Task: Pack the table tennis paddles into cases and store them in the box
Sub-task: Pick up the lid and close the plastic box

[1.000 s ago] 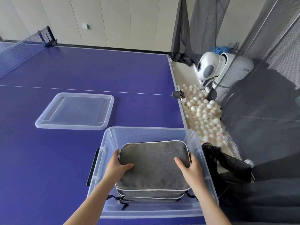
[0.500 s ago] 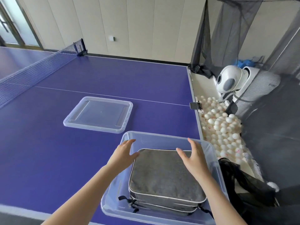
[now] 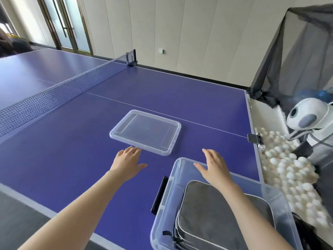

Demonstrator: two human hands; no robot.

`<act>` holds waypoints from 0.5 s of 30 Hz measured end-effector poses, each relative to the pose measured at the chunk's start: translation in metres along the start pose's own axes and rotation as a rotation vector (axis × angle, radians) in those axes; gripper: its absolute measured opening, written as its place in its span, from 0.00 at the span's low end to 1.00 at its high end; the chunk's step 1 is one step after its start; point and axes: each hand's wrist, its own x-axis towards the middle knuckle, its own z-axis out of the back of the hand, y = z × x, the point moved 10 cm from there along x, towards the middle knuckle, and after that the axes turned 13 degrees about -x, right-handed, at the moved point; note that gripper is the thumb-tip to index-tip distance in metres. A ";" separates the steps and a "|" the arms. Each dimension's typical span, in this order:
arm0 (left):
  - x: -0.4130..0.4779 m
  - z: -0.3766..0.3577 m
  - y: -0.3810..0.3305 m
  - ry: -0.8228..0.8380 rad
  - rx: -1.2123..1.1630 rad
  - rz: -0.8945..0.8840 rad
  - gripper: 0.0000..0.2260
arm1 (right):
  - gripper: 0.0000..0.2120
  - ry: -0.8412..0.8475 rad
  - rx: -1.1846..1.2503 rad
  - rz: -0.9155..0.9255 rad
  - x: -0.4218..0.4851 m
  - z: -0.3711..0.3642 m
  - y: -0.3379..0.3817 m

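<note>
A grey paddle case (image 3: pixel 212 215) with white piping lies flat inside the clear plastic box (image 3: pixel 167 201) at the lower right. The box's clear lid (image 3: pixel 146 131) lies on the blue table beyond it. My left hand (image 3: pixel 128 159) hovers with spread fingers just short of the lid's near edge, holding nothing. My right hand (image 3: pixel 214 166) is stretched out over the box's far rim, fingers straight, also holding nothing.
The table tennis net (image 3: pixel 59 92) crosses the table at the left. Off the table's right edge a tray holds several white balls (image 3: pixel 292 170), beside a white ball machine (image 3: pixel 306 118) under dark netting (image 3: pixel 292 56).
Both hands have let go of the grey case in the box and moved forward toward the lid. The view has lifted and swung left.
</note>
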 end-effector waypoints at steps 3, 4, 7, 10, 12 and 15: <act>0.012 0.010 0.047 0.019 0.080 0.023 0.30 | 0.32 0.014 -0.099 0.021 0.025 -0.005 0.031; 0.017 0.014 0.063 0.020 0.093 0.027 0.30 | 0.32 0.019 -0.122 0.019 0.033 -0.008 0.041; 0.039 0.025 0.109 0.022 0.093 0.024 0.29 | 0.33 0.048 -0.183 -0.012 0.059 -0.018 0.071; 0.069 0.036 0.156 0.033 0.097 -0.004 0.29 | 0.33 0.081 -0.210 -0.078 0.087 -0.031 0.097; 0.088 0.040 0.183 0.037 0.095 -0.014 0.29 | 0.33 0.100 -0.218 -0.128 0.100 -0.038 0.108; 0.121 0.044 0.221 0.038 0.065 -0.017 0.30 | 0.32 0.113 -0.227 -0.209 0.122 -0.049 0.119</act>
